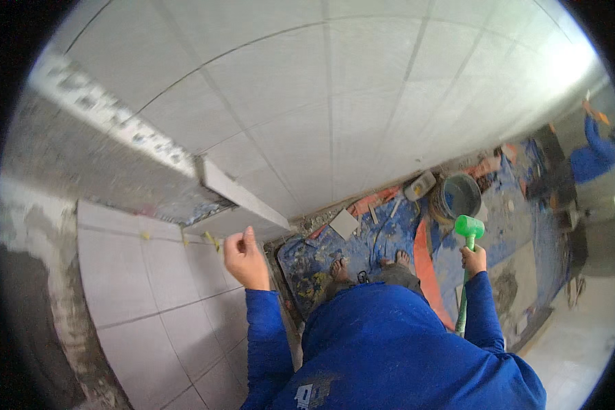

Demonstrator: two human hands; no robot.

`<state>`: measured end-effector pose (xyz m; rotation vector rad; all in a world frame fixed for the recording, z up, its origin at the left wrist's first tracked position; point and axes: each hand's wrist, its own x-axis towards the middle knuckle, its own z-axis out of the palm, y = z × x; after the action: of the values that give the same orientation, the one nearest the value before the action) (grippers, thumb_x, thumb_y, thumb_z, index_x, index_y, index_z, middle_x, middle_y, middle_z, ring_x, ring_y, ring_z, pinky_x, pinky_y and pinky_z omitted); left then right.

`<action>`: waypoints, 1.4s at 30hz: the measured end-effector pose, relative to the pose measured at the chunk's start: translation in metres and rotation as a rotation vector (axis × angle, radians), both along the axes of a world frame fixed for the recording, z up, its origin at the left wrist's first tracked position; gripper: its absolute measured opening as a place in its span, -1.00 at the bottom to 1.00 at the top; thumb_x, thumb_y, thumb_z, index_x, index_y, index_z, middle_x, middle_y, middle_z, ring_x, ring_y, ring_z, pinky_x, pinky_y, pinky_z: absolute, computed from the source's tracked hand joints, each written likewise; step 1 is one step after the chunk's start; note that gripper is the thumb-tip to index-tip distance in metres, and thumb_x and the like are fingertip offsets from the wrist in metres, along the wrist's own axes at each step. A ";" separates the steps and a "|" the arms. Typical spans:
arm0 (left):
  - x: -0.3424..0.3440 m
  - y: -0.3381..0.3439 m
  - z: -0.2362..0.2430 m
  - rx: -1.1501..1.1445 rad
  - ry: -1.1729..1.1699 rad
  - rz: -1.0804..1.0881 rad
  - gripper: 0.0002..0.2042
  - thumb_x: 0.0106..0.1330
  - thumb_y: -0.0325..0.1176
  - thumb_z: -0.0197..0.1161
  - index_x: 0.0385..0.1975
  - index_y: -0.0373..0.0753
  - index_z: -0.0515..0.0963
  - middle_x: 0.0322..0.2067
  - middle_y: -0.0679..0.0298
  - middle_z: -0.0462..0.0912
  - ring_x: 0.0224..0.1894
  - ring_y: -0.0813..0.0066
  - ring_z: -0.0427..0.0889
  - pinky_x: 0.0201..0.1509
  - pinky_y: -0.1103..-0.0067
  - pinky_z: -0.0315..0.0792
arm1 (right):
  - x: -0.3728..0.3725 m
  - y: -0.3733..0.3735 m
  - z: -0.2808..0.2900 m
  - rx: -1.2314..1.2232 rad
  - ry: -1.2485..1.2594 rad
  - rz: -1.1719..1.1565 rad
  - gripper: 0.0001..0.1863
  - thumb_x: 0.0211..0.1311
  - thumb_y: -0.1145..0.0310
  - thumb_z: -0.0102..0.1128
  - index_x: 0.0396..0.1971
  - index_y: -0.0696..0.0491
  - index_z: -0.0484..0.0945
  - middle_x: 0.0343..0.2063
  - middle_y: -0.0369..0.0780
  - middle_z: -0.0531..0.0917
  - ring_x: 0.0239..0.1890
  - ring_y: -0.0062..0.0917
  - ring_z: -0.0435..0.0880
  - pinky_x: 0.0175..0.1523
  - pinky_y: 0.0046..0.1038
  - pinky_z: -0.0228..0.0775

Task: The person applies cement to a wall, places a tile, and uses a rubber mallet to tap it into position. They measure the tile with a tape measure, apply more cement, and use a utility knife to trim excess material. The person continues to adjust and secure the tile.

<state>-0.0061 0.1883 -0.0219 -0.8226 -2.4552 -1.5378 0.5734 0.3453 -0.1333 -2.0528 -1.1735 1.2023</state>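
My right hand (473,260) grips a rubber mallet (469,228) by its handle, just below the green head. The mallet is held head up, and its pale green handle runs down beside my forearm. My left hand (246,260) is raised in front of the tiled wall (126,273) on the left, thumb up and fingers curled in. Whatever may be between those fingers is hidden. Close to it are small yellow tile clips (212,240) at the tile edge, below a narrow pale tile ledge (242,195).
A grey bucket (458,198) and a whitish jug (420,185) stand by the far wall. Blue sheeting (383,236), a square tile piece (344,224) and an orange strip (427,273) lie around my bare feet. Another person in blue (591,157) is at the far right.
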 end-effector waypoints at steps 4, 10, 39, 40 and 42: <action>-0.012 0.010 -0.012 -0.097 0.073 -0.042 -0.80 0.31 -0.34 0.43 -0.43 -0.28 0.56 -0.50 0.28 0.57 -0.47 0.46 0.50 -0.35 0.49 0.42 | 0.068 -0.068 -0.044 -0.151 0.358 -0.199 -0.85 0.19 0.43 0.26 -0.30 0.17 0.53 -0.59 -0.23 0.55 -0.65 -0.51 0.54 -0.55 -0.40 0.42; 0.010 0.019 -0.076 -0.564 -0.038 -0.351 -0.56 0.41 -0.09 0.29 -0.25 -0.50 0.60 -0.28 -0.02 0.68 -0.23 0.20 0.61 -0.01 0.33 0.47 | 0.090 -0.193 -0.118 -0.422 -0.333 0.006 -0.51 0.35 -0.09 0.05 -0.03 -0.04 0.71 -0.08 -0.10 0.76 -0.08 -0.26 0.73 0.07 -0.24 0.53; 0.310 0.128 -0.076 -1.041 0.135 -0.841 -0.76 0.13 -0.40 0.48 -0.25 -0.31 0.63 -0.44 0.19 0.69 -0.42 0.42 0.62 -0.23 0.47 0.53 | 0.466 -0.390 -0.384 -0.777 -0.429 -0.403 -0.27 0.38 -0.03 0.05 0.35 0.21 0.31 0.38 0.13 0.33 0.34 -0.01 0.43 0.21 -0.04 0.49; 0.316 0.119 -0.082 -1.023 0.116 -0.786 -0.76 0.12 -0.38 0.49 -0.26 -0.31 0.63 -0.46 0.19 0.68 -0.44 0.42 0.60 -0.24 0.46 0.53 | 0.460 -0.372 -0.392 -1.011 -0.460 -0.276 -0.20 0.28 -0.16 0.13 0.29 0.20 0.40 0.34 0.11 0.41 0.32 -0.14 0.49 0.17 -0.16 0.50; 0.327 0.097 -0.100 -0.938 0.073 -0.764 -0.75 0.12 -0.34 0.51 -0.29 -0.29 0.62 -0.46 0.16 0.65 -0.43 0.38 0.60 -0.24 0.42 0.52 | 0.420 -0.353 -0.386 -0.811 -1.002 0.083 -0.47 0.24 -0.03 0.28 -0.11 0.20 0.67 -0.08 0.08 0.72 -0.06 -0.17 0.75 0.02 -0.17 0.56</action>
<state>0.3206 0.2849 -0.1224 -2.0694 -2.9195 -0.2737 0.9934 -0.0080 -0.5191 -3.4839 -1.2609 0.6825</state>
